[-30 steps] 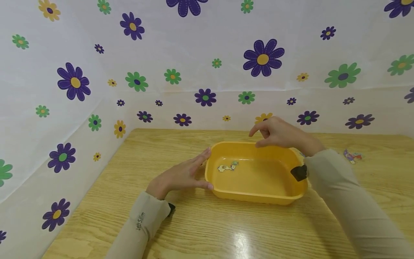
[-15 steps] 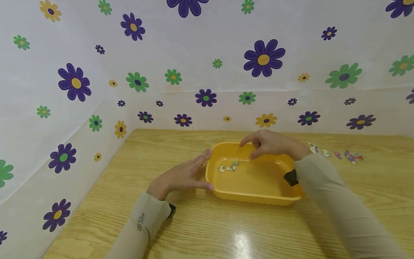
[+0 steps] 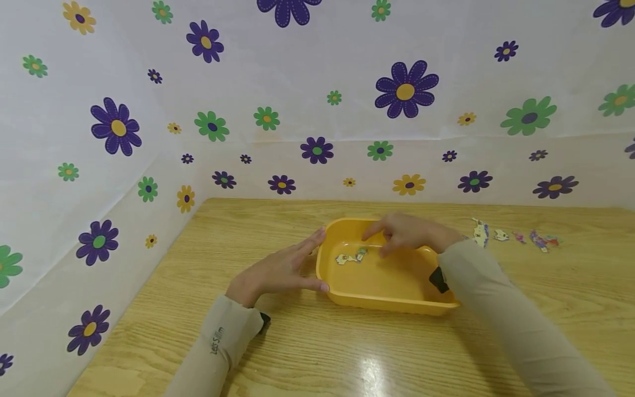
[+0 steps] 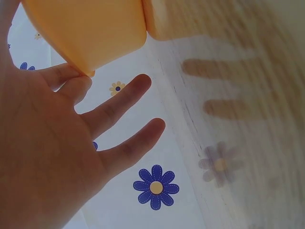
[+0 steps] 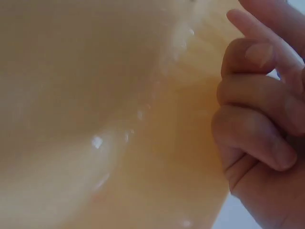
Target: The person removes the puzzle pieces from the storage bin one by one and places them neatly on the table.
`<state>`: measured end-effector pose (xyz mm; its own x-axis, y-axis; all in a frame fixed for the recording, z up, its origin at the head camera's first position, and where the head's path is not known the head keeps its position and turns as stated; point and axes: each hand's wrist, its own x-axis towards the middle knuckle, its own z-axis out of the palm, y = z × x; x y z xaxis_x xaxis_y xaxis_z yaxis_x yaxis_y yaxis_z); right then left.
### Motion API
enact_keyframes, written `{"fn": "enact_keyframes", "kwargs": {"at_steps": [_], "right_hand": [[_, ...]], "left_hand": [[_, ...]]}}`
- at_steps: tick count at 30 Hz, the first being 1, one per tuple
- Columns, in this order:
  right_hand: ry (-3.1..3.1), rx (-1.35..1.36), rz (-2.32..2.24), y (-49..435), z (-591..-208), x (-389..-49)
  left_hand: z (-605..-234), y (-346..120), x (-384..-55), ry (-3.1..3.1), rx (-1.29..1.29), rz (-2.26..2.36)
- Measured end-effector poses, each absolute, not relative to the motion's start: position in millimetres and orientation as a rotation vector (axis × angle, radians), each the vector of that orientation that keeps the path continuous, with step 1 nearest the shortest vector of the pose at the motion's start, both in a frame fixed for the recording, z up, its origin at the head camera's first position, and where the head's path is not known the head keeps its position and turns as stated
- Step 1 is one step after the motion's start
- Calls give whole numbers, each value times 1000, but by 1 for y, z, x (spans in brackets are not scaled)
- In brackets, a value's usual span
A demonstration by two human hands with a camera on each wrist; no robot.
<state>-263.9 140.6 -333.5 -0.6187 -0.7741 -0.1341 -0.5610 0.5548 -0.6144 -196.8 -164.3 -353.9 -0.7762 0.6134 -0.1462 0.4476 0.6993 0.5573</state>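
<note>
A yellow plastic tub (image 3: 397, 303) stands on the wooden table. Inside, towards its left end, lie small flat pieces: a cream one (image 3: 342, 258) and a green-and-white one (image 3: 360, 254). My left hand (image 3: 278, 271) rests against the tub's left end, thumb at the front rim, fingertips by the left rim. The left wrist view shows two of its fingers (image 4: 128, 148) straight and off the tub. Over the tub's inside, my right hand (image 3: 409, 231) points left with index finger and thumb apart. Its other fingers (image 5: 252, 100) are curled, with nothing seen in them.
Right of the tub, several printed cut-out pieces lie in a row, among them a tall one (image 3: 479, 232), a small white one (image 3: 501, 235) and a purple one (image 3: 538, 241). A flower-print sheet (image 3: 297, 110) hangs behind and at the left.
My right hand has moved from above the tub's back rim down and left into the tub, uncovering the pieces on the table at right. The left hand keeps its place.
</note>
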Motion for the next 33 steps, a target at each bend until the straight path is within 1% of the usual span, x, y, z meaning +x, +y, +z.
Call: {"fn": "enact_keyframes", "kwargs": {"at_steps": [6,12,20,33], "right_hand": [[2390,-1115,-619,137,-341,-264],[2373,-1065,-500,131,-342,-262],[2463,-1205,-490,130,-349,-263],[2589,-1257,-530,125,-361,-264]], "left_hand": [[-355,-163,-197,2592,849,727],[-356,-163,-197,2585,845,744],[-356,-163,-197,2593,838,734],[-356,-163,-198,2598,842,718]]}}
